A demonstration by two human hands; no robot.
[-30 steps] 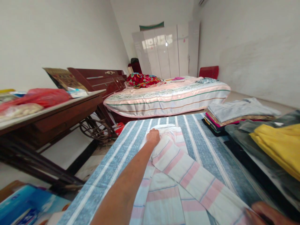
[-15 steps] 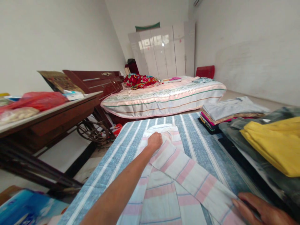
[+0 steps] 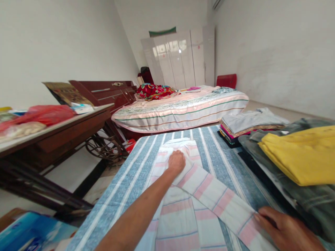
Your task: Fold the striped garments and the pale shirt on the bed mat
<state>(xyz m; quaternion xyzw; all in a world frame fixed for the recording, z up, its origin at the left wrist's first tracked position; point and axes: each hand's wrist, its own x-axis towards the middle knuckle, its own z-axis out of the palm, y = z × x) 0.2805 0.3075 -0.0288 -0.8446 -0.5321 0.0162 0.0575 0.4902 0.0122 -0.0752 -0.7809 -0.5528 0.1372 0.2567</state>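
Observation:
A white garment with pink bands and thin dark stripes (image 3: 180,212) lies on the blue-and-white striped sheet (image 3: 125,184) in front of me. My left hand (image 3: 177,161) is closed on its upper part, where a long sleeve folds off toward the right. Down at the lower right, my right hand (image 3: 284,225) pinches the edge of that sleeve and holds it slanting across the body of the garment. The sleeve's far end is partly out of view at the bottom edge.
Folded clothes (image 3: 253,122) are stacked on the right, beside dark trousers with a yellow garment (image 3: 300,153) on top. At left stands a sewing-machine table (image 3: 75,122) carrying a red plastic bag (image 3: 49,114). A larger bed (image 3: 178,111) and a white wardrobe (image 3: 180,59) are beyond.
My left hand has shifted slightly right and down along the garment's upper part. My right hand stays at the sleeve's edge, a little further up and left. The view has turned slightly.

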